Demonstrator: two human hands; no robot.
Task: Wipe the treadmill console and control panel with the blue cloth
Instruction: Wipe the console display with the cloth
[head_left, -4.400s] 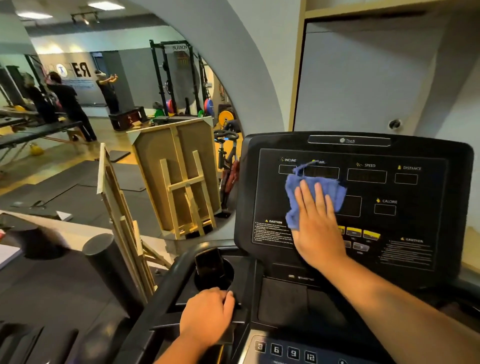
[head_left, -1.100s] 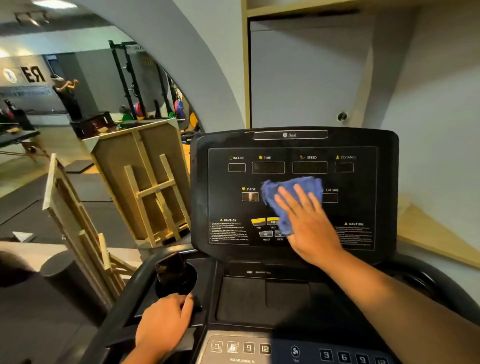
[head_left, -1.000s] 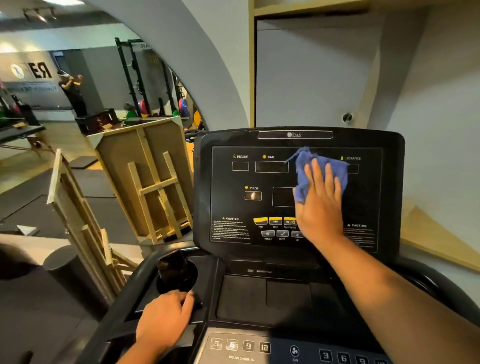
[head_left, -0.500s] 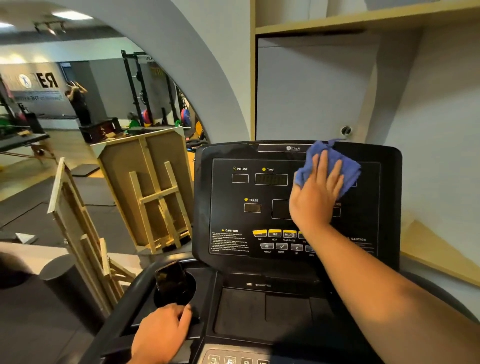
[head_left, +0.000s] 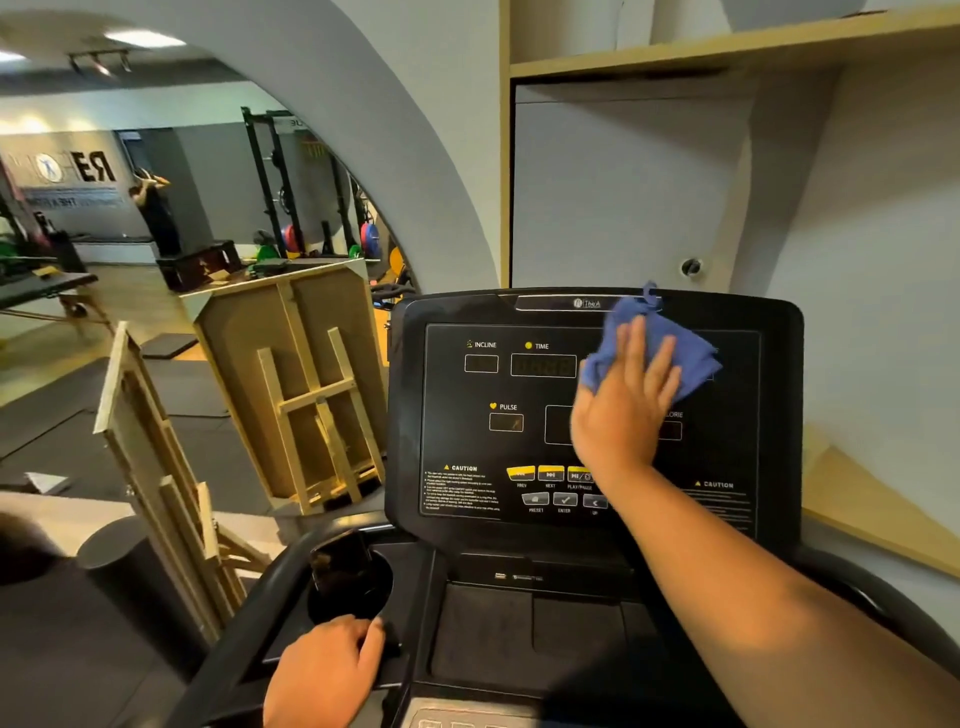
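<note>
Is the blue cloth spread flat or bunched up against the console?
Bunched: the blue cloth lies crumpled in folds under the right hand, a corner sticking up at the console top.

Our right hand (head_left: 618, 415) lies flat on the upper right of the console (head_left: 779, 415), its fingers (head_left: 631, 353) over the cloth (head_left: 691, 358). Left of those fingers sit the display windows (head_left: 543, 365), below them the buttons (head_left: 550, 474). Lower left, our left hand (head_left: 324, 675) rests just before the cup holder (head_left: 374, 587); wooden frames (head_left: 296, 384) stand farther left.
</note>
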